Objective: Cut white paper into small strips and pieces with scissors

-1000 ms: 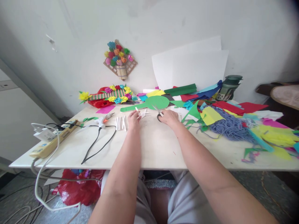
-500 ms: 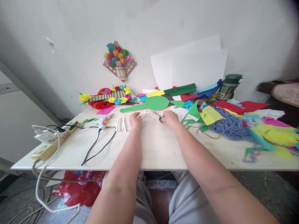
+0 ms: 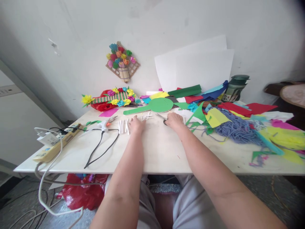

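Note:
My right hand (image 3: 175, 121) is closed around a pair of scissors (image 3: 161, 117), their blades pointing left and away from me over the table. My left hand (image 3: 136, 124) is low over the tabletop, fingers apart, just right of a row of short white sticks (image 3: 123, 127). Beyond it lie several thin white pieces (image 3: 146, 117), loosely scattered between my two hands. Behind them rests a green paddle-shaped board (image 3: 160, 105) with a round head and a long handle pointing left.
At left are a glue gun (image 3: 104, 126) with a black cord and a power strip (image 3: 58, 143). A flower-covered craft (image 3: 114, 98) lies at the back. Blue yarn (image 3: 238, 127), coloured paper and felt scraps (image 3: 216, 117) spread over the right side, with a dark bottle (image 3: 235, 88) behind.
My left hand has moved slightly left, towards the row of white sticks, and its fingers have spread from a pinch. My right hand stays in place with the scissors.

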`<state>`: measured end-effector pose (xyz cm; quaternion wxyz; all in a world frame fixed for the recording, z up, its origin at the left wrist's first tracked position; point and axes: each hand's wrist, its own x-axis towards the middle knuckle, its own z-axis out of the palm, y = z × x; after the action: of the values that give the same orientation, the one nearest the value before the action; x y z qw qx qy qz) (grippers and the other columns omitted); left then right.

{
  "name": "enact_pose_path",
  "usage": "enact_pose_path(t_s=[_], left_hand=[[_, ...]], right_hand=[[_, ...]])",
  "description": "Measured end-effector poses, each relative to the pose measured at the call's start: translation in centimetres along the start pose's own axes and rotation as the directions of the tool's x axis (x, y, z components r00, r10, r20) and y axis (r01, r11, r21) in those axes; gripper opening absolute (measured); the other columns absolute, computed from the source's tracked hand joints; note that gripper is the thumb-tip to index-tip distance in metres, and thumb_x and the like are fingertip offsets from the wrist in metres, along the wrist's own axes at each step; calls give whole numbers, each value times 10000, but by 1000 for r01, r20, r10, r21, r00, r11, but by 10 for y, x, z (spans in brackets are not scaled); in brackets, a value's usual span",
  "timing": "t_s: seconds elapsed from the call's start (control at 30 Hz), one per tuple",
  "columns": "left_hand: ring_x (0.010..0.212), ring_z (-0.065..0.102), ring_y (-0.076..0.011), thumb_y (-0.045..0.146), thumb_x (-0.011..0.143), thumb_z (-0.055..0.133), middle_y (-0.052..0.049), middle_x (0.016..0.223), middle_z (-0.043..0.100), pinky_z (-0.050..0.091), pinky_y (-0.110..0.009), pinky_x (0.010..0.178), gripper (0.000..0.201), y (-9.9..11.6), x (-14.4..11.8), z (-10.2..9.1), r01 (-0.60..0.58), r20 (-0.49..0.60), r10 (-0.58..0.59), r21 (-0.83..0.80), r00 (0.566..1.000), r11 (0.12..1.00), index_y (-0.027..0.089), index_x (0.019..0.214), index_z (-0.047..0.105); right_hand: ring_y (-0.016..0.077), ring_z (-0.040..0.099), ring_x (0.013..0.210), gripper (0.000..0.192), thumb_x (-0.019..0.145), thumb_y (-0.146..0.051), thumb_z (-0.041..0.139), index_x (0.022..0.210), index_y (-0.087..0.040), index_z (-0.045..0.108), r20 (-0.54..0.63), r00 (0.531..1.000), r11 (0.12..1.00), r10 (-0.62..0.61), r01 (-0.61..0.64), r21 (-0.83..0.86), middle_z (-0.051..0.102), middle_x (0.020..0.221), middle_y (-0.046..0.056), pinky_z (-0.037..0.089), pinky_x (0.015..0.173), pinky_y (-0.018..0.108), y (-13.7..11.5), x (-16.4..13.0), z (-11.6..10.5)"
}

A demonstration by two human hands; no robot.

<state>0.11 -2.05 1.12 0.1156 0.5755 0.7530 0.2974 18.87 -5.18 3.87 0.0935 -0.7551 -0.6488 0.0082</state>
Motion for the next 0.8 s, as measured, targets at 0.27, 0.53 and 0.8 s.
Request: enact_pose_path(t_s=[0.27,0.53,0.8], left_hand=[[1374,76,-283,501,755,457,-79,1488,187,58,-521,1083,743,4,6,16,-135,165,107,171,981,976,190,1396,247],[1244,337,-313,465,745,502,-127,1319,451,235,-456,1021,584,4,4,14,-148,-2,151,198,989,969,199,1263,460],[1188,406,-274,416,695,599,-111,1269,482,287,-372,993,489,5,2,14,-147,-76,159,140,984,979,192,1124,532]], right_hand=[[258,600,960,340,730,-306,558,1014,-149,662,1,1000,1000,-17,17,-22,633,1060,152,446,742,305,0,-4,-2],[264,597,973,344,737,-300,557,1019,-132,659,-10,999,999,-32,32,0,623,1059,162,448,742,298,-3,-9,-6],[277,592,975,357,734,-287,554,1035,-118,649,-21,999,999,-35,35,11,616,1053,163,452,756,321,-4,-11,-6]])
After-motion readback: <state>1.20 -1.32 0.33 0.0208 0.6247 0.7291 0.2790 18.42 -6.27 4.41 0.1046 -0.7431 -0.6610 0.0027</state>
